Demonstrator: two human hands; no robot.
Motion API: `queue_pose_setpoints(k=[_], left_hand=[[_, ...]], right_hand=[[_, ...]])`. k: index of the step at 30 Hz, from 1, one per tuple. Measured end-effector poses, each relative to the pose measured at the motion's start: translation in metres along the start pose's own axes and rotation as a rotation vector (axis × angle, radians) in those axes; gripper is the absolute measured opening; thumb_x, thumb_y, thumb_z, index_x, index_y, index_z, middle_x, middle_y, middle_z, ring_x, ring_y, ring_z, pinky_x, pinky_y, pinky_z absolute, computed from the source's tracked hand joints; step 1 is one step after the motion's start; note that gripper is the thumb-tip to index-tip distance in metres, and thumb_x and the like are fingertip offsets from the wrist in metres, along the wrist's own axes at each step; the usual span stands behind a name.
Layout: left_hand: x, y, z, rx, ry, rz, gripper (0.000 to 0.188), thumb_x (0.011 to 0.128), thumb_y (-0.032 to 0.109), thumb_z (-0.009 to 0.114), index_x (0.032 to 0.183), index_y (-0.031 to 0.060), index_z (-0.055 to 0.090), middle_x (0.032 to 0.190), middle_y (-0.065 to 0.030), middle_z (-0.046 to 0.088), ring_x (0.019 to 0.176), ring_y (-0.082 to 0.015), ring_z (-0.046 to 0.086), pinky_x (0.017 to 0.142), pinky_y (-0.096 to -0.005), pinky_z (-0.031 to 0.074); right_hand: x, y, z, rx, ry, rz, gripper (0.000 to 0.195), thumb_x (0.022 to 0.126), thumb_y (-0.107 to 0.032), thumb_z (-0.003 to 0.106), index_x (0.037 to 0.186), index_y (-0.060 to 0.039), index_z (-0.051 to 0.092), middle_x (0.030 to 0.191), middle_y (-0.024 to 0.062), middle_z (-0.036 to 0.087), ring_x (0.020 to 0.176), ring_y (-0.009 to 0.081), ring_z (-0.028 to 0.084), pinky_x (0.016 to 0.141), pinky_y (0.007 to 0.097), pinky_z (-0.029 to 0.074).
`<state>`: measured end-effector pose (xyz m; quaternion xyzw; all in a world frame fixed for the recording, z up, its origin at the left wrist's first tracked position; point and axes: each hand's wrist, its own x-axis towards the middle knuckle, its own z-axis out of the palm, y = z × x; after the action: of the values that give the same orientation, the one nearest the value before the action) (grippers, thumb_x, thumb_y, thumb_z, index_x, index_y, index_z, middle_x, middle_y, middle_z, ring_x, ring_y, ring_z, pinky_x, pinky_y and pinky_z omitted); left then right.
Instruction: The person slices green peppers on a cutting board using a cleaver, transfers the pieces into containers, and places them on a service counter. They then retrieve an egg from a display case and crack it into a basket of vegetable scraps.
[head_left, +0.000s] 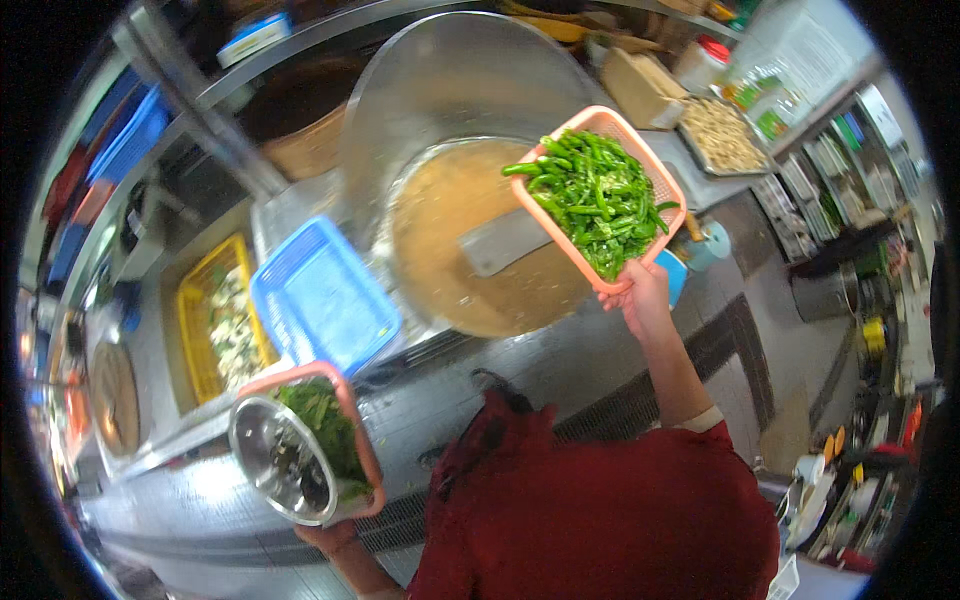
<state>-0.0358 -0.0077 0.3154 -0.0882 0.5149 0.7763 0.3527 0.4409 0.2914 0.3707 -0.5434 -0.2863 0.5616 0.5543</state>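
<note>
My right hand (636, 294) grips the near corner of a pink plastic basket (673, 196) of cut green peppers (600, 196). This basket hangs over the right side of a wide round wooden chopping board (439, 217). A cleaver's blade (502, 241) lies on the board, its handle side hidden by the basket. At lower left, my left hand (330, 534) holds up a second pink basket (367, 457) with green leaves (322, 420). A steel bowl (247, 442) with dark contents sits against it, partly covering the leaves. Most of the left fingers are hidden underneath.
An empty blue basket (326, 296) stands left of the board. Further left, a yellow basket (193, 337) holds pale and green vegetable pieces. A curved metal guard (465, 75) rises behind the board. At right are a cardboard box (641, 86) and a full tray (724, 139).
</note>
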Motion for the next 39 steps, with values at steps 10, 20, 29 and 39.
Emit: queue_pose_setpoints(k=[10, 20, 29, 39], left_hand=[[0.011, 0.085, -0.157, -0.287, 0.177, 0.174, 0.044, 0.094, 0.023, 0.04, 0.13, 0.0, 0.049, 0.127, -0.017, 0.056, 0.111, -0.0323, 0.058, 0.096, -0.0437, 0.049], [0.09, 0.185, -0.312, -0.549, 0.321, 0.245, 0.048, 0.089, 0.007, 0.05, 0.136, 0.0111, 0.041, 0.13, -0.0092, 0.052, 0.111, -0.023, 0.057, 0.093, -0.0364, 0.051], [0.172, 0.34, -0.419, -0.514, 0.551, 0.585, 0.049, 0.092, 0.014, 0.04, 0.14, 0.0177, 0.038, 0.134, -0.0104, 0.05, 0.12, -0.0279, 0.051, 0.101, -0.0424, 0.045], [0.291, 0.519, -0.545, -0.577, 0.725, 0.705, 0.053, 0.086, 0.005, 0.044, 0.138, 0.0156, 0.039, 0.135, -0.0085, 0.049, 0.117, -0.0243, 0.054, 0.098, -0.0393, 0.048]], right_hand=[[-0.128, 0.108, 0.265, -0.23, -0.553, 0.214, 0.012, 0.081, -0.007, 0.048, 0.07, -0.0045, 0.043, 0.055, 0.0134, 0.05, 0.041, 0.0301, 0.058, 0.031, 0.0387, 0.046], [-0.232, 0.244, 0.505, -0.451, -0.905, 0.328, 0.009, 0.076, -0.001, 0.044, 0.067, 0.0008, 0.045, 0.056, 0.0183, 0.055, 0.04, 0.0302, 0.059, 0.028, 0.0366, 0.047], [-0.38, 0.363, 0.794, -0.528, -1.228, 0.475, 0.012, 0.079, 0.0, 0.044, 0.067, 0.0006, 0.045, 0.053, 0.0168, 0.053, 0.04, 0.0301, 0.06, 0.027, 0.0359, 0.046], [-0.585, 0.493, 1.072, -0.505, -1.457, 0.515, 0.011, 0.076, 0.0, 0.045, 0.07, 0.0076, 0.05, 0.06, 0.0243, 0.058, 0.044, 0.0299, 0.062, 0.03, 0.0346, 0.047]])
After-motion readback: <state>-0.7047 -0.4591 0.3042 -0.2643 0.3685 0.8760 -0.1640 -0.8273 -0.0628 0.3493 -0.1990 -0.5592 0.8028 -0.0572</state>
